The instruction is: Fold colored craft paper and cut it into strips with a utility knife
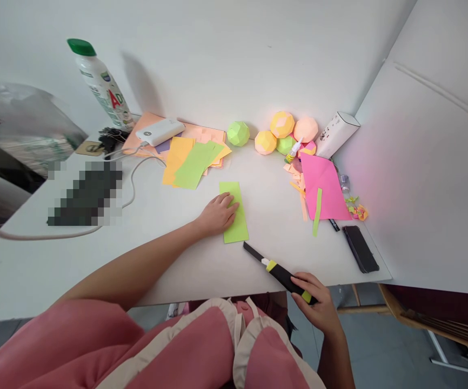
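Observation:
My left hand lies flat on a strip of light green paper in the middle of the white table, its fingers stretched over the paper. At the table's front edge, my right hand is wrapped round the rear end of a black and yellow utility knife. The knife's dark blade points up and to the left, its tip just below the lower right corner of the green paper.
Orange and green sheets, a white power bank and a bottle stand back left. Faceted paper balls, a glue bottle and pink paper lie back right. A phone rests near the right edge.

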Tool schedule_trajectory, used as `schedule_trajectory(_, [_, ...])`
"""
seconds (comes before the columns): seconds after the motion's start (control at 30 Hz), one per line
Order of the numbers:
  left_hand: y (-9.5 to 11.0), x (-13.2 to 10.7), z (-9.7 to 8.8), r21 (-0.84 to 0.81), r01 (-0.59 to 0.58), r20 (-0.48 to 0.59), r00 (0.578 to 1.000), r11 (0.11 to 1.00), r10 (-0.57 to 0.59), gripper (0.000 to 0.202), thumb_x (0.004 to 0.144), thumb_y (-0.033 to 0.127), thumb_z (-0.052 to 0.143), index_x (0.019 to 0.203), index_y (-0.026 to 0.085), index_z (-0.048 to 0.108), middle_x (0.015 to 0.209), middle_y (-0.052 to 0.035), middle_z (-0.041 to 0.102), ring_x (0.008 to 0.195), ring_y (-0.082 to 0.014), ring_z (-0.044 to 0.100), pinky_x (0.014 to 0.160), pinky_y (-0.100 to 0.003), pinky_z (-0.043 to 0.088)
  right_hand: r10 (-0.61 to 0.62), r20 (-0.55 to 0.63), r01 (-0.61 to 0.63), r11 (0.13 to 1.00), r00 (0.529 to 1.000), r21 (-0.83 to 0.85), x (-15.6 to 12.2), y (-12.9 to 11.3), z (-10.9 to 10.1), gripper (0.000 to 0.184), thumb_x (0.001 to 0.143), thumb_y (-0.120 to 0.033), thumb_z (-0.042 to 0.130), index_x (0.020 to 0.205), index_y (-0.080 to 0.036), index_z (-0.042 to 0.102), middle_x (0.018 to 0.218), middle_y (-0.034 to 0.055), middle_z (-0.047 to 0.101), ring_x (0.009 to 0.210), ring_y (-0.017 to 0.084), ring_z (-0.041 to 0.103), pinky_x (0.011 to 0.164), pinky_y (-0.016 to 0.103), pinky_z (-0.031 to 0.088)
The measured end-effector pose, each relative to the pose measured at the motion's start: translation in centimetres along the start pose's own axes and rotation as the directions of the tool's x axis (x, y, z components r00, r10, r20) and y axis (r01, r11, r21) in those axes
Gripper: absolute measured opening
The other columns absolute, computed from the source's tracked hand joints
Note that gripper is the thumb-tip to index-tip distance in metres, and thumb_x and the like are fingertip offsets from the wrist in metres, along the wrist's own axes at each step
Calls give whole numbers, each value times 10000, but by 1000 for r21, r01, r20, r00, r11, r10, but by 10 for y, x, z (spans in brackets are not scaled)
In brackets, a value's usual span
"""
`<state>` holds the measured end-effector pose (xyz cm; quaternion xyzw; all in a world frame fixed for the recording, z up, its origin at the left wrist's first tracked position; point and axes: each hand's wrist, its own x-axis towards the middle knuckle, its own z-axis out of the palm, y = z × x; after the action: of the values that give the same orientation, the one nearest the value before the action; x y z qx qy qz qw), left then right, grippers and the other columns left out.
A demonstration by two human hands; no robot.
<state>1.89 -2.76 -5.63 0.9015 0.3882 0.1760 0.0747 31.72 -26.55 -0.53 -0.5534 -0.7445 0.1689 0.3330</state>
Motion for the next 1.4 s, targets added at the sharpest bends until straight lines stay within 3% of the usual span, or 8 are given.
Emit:
schedule_trajectory(0.47, [1, 0, -2, 14, 3, 18, 1000, 1000, -3, 421, 931, 304, 351, 1245, 150, 586, 1297, -176, 506, 1330, -346, 369, 1085, -494, 347, -35, -26, 35, 999, 999, -11, 3, -1, 2, 320, 854, -205, 641, 1159, -288, 684, 1069, 84, 693, 993, 222, 670, 819, 344, 608])
schedule_trajectory(0.77, [13, -3, -11, 124, -45, 109, 994, 991, 31, 597, 896, 550, 432, 1357, 183, 529, 1389, -172, 479, 1362, -417, 317, 1114, -539, 217, -41, -27, 39, 997, 999, -67, 3, -3, 7, 318, 864, -214, 631, 1172, -274, 677, 1080, 93, 684, 1013, 223, 660, 820, 342, 607])
schedule_trajectory(0.97, [26, -7, -15, 232, -58, 166, 986, 971, 19, 583, 941, 536, 357, 1407, 208, 479, 1455, -157, 440, 1390, -407, 291, 1134, -563, 160, -71, -1, 69, 983, 997, -168, 3, -16, 10, 293, 875, -218, 607, 1158, -236, 677, 1067, 106, 687, 998, 217, 671, 792, 325, 613])
schedule_trajectory(1.13, [40, -8, -12, 237, -12, 214, 976, 971, -40, 546, 974, 428, 315, 1418, 142, 456, 1500, -179, 380, 1420, -355, 274, 1145, -477, 217, -73, 48, 82, 975, 996, -209, 6, -30, 12, 298, 886, -209, 577, 1172, -222, 659, 1055, 116, 679, 962, 212, 675, 750, 313, 613])
schedule_trajectory(1.27, [45, -10, -6, 214, 2, 236, 970, 977, -54, 652, 964, 513, 309, 1450, 85, 389, 1538, -217, 292, 1444, -369, 204, 1156, -483, 181, -70, 82, 88, 968, 994, -234, 13, -40, 16, 285, 901, -217, 556, 1169, -202, 651, 1050, 124, 673, 953, 211, 671, 737, 308, 607])
schedule_trajectory(1.4, [42, -11, 0, 189, -23, 223, 975, 982, -20, 687, 955, 567, 293, 1482, 127, 341, 1564, -206, 232, 1451, -390, 155, 1154, -503, 150, -73, 103, 99, 958, 992, -269, 23, -46, 24, 280, 907, -221, 545, 1163, -173, 647, 1051, 136, 669, 950, 215, 670, 740, 308, 603])
